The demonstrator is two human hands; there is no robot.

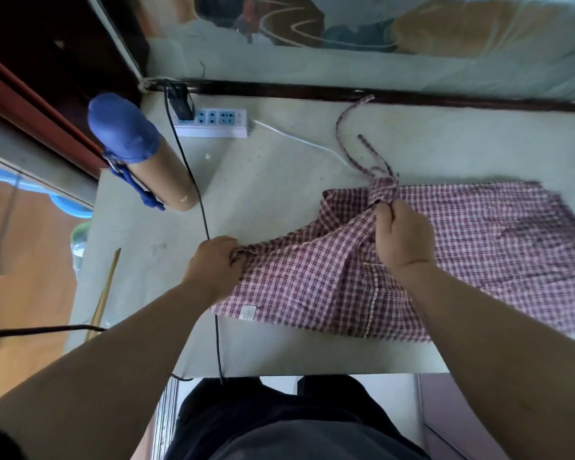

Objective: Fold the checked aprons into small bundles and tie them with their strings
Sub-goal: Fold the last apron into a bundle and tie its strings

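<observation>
Bare forearms are reaching over the pale grey surface; the left hand is pinching a corner of the red-and-white checked cotton apron, the right hand is gripping its bunched top, its length lying rightward.

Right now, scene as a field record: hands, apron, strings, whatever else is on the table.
checked apron: lying on table, left part lifted, not yet bundled
left hand: grips the apron's left edge
right hand: pinches the apron's top fold near the strings
strings: loose on the table beyond the apron, not tied round it
other: power strip, black cable, cardboard tube with blue cover
</observation>
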